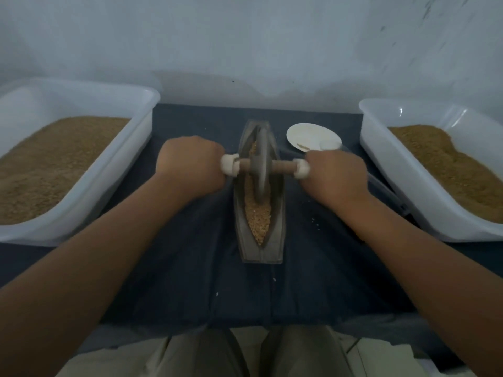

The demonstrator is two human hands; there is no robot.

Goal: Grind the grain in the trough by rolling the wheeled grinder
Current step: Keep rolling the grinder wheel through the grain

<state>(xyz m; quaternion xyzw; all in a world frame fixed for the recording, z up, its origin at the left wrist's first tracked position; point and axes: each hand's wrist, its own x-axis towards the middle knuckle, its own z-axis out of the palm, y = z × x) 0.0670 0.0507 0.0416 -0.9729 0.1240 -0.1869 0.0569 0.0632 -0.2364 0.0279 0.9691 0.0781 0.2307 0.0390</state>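
A narrow boat-shaped grey trough [276, 235] lies lengthwise on the dark blue cloth in the middle. Yellowish grain [257, 217] fills its groove. The grey grinder wheel [260, 165] stands upright in the groove, in the far half of the trough, on a wooden axle [283, 166] with white-wrapped ends. My left hand [190, 161] grips the left end of the axle. My right hand [336, 176] grips the right end. Both fists hide the handle ends.
A white tub [81, 170] of brown grain stands at the left, another white tub [408, 175] at the right. A small white dish [313, 136] sits beyond my right hand. A few loose grains lie on the cloth [313, 268]. A pale wall rises behind.
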